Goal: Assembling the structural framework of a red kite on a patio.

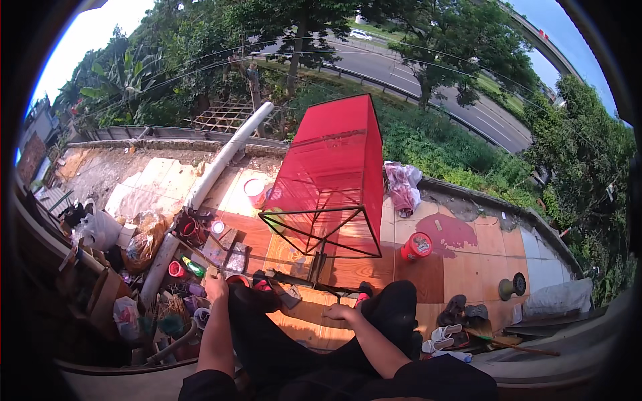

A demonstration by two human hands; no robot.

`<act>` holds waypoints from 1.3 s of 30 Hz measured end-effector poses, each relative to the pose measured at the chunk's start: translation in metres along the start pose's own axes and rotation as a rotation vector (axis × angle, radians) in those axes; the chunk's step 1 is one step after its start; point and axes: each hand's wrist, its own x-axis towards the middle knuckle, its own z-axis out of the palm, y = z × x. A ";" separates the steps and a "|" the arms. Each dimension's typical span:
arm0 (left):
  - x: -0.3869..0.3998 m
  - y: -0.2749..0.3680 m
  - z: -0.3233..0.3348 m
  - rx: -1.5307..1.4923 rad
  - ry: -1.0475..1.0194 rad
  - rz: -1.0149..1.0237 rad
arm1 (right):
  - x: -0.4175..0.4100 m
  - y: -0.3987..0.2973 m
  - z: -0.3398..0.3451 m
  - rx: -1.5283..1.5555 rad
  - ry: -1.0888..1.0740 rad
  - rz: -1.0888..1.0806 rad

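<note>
Before me stands a tall box-shaped metal frame (346,214) on a low stand, wrapped with red thread or thin cloth (328,155). Its near end is uncovered and shows crossed dark bars. My left hand (215,289) is beside my left knee, fingers closed on a small tan piece (213,271); what that piece is cannot be made out. My right hand (338,312) is low between my knees, at the lower end of a bent dark rod (328,289) that runs from the stand. Whether its fingers grip the rod is unclear.
A red tub (416,246) stands right of the frame; a pale pipe (228,155) slants at left. Bags (98,229), a green bottle (193,266) and clutter crowd my left. Shoes (444,335) and a broom (511,343) lie at right. A low wall (481,208) edges the tiled floor.
</note>
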 end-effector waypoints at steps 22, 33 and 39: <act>0.014 -0.021 -0.014 0.035 0.053 -0.060 | -0.073 -0.251 -0.051 1.447 -0.680 -0.783; 0.014 -0.022 -0.011 0.022 0.061 -0.091 | -0.246 -0.177 -0.136 0.425 0.382 -0.750; 0.018 -0.027 -0.012 0.036 0.078 -0.073 | -0.274 -0.116 -0.156 0.315 0.465 -0.217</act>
